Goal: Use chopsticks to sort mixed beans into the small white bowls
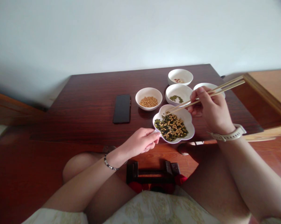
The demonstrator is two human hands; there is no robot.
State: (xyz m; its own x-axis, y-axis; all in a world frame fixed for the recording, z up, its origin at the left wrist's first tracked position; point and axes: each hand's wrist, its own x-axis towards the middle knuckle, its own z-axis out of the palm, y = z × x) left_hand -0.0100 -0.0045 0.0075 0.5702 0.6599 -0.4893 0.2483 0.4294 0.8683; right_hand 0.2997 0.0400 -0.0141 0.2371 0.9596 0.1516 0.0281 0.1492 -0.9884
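Note:
A white flower-shaped dish (pixel 189 134) of mixed green, black and yellow beans sits at the near edge of the dark wooden table (pixel 89 93). My left hand (pixel 141 141) pinches the dish's left rim. My right hand (pixel 211 110), with a white watch on the wrist, holds a pair of wooden chopsticks (pixel 208 93). Their tips rest at the far edge of the bean pile. Behind the dish stand a bowl of yellow soybeans (pixel 148 98) and a bowl with a few green beans (pixel 179 94).
A black phone (pixel 122 108) lies face up left of the bowls. A bowl with a few reddish beans (pixel 180 76) stands at the back, and another white bowl (pixel 207 85) is partly hidden by my right hand. A small dark stool (pixel 152 172) stands between my knees.

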